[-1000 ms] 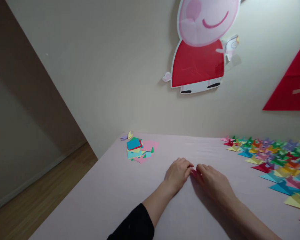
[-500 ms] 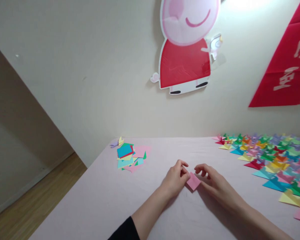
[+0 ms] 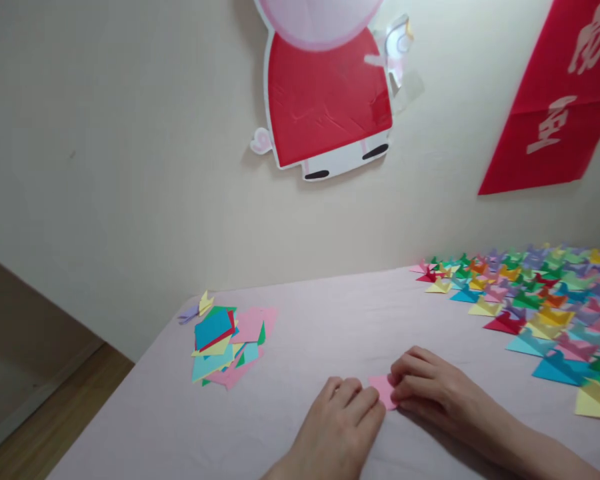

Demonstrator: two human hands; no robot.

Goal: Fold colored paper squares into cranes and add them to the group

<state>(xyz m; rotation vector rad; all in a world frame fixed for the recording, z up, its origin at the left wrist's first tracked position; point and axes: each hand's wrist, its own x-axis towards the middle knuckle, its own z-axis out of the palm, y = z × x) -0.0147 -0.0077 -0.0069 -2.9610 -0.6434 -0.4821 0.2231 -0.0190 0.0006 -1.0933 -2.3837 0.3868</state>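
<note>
A small pink square of paper (image 3: 381, 391) lies between my two hands near the front middle of the table, its sides partly covered by fingers. My left hand (image 3: 337, 423) is closed, palm down, with bent fingers together at the paper's lower left edge. From the other side my right hand (image 3: 433, 397) grips the paper's right edge with curled fingers; its thumb is hidden.
Several loose coloured paper sheets (image 3: 213, 331) lie in a pile on the left of the pale tablecloth (image 3: 145, 413). Beside them sit a yellow folded paper (image 3: 206, 303) and a purple one (image 3: 189, 314). Rows of folded paper figures (image 3: 543, 320) cover the right side. A wall stands behind.
The view has tilted and shifted, so the wall cutout sits farther left. My left hand has turned palm down over the paper's edge, and my right fingers have closed in on the paper.
</note>
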